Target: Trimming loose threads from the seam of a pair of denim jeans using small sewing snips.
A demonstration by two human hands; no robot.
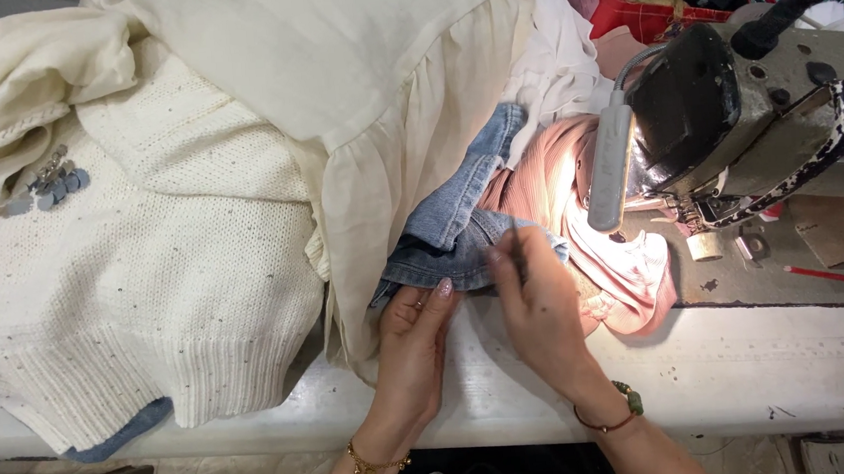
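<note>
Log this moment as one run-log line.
left hand: flat on denim garment | right hand: pinching its edge | pink fabric beside | sewing machine right

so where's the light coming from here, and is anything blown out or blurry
Head view: a lamp on the sewing machine throws a bright patch on the pink fabric, nearly washed out there; the denim under the left hand sits in shadow; the right hand looks slightly soft; the cream knit is evenly lit and sharp.
</note>
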